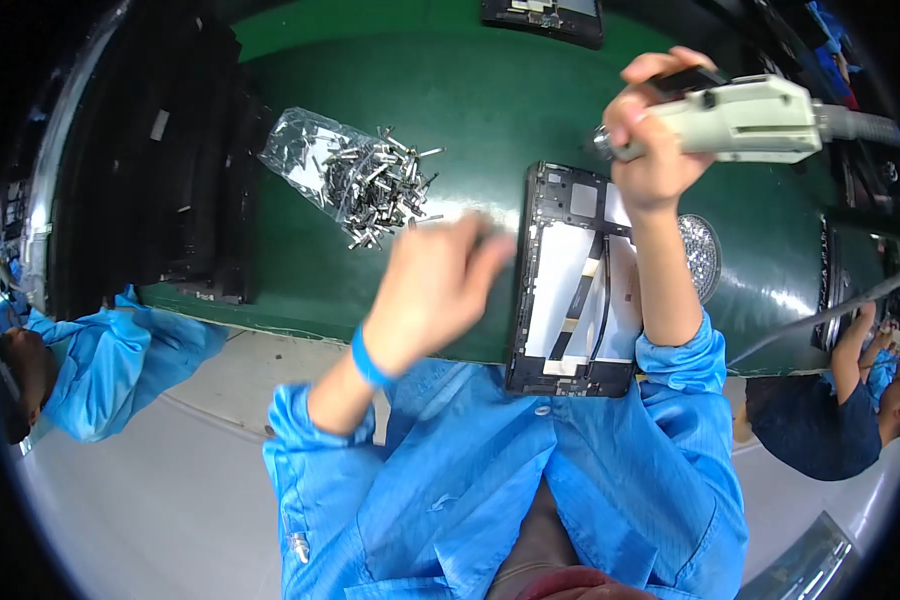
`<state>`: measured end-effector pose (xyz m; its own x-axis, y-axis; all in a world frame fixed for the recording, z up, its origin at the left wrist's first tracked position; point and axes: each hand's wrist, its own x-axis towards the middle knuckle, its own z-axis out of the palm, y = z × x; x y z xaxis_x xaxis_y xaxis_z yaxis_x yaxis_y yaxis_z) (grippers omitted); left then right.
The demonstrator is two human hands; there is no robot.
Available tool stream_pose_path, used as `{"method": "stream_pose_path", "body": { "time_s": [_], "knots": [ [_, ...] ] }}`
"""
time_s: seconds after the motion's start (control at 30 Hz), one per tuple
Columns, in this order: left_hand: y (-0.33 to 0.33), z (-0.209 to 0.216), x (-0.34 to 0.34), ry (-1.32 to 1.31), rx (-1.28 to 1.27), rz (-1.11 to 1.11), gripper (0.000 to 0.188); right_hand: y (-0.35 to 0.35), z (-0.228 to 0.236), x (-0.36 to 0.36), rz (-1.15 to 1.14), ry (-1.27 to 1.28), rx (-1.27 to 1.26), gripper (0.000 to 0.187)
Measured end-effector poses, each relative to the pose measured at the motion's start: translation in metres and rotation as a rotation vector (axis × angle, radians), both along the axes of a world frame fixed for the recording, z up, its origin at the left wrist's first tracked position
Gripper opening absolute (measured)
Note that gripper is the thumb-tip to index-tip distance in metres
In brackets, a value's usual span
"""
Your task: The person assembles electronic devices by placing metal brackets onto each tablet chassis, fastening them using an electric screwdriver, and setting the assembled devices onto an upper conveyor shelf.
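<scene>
In my raised right hand (652, 135) is a cream-coloured powered hand tool (755, 122), probably an electric screwdriver, with the fingers wrapped round it and its metal tip pointing left. A grey ribbed hose or cable (863, 125) runs off its back end. Below it, at the table's near edge, lies an opened tablet-like device (538, 290) with a black frame, pale inner plate and dark flat cables. My right forearm covers part of its right side. My left hand (432, 285), wearing a blue wristband, hovers just left of the device. Its fingers are smeared by motion.
A clear plastic bag (295, 150) spills a pile of small metallic parts (380, 195) on the green table (450, 90). Right of my forearm is a round dish of tiny shiny pieces (703, 258). Another opened device (570, 22) lies at the back; black panels (150, 180) stand left. People sit on both sides.
</scene>
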<state>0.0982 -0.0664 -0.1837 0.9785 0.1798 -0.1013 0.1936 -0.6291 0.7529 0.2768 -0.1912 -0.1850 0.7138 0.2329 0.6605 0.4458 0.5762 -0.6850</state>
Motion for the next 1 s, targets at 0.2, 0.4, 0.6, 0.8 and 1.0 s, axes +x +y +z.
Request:
{"method": "stream_pose_path", "body": {
  "time_s": [0.2,0.4,0.6,0.8,1.0],
  "knots": [
    [-0.083,-0.01,-0.086,0.213,-0.268,0.141,0.064,0.003,0.047,0.019,-0.095,0.02,0.259,0.049],
    [-0.1,-0.034,-0.089,-0.1,-0.277,0.113,0.042,-0.017,0.062,0.02,-0.15,0.05,0.328,0.051],
    [-0.06,-0.007,-0.08,-0.035,-1.163,0.407,0.051,-0.042,0.084,0.02,-0.193,0.027,0.427,0.056],
    [0.015,0.074,-0.084,-0.486,-0.994,0.355,0.055,-0.092,0.087,0.036,-0.269,-0.07,0.444,0.056],
    [0.093,0.194,-0.13,-0.927,-0.812,0.483,0.032,-0.089,0.082,0.033,-0.257,-0.062,0.423,0.052]
  ]
}}
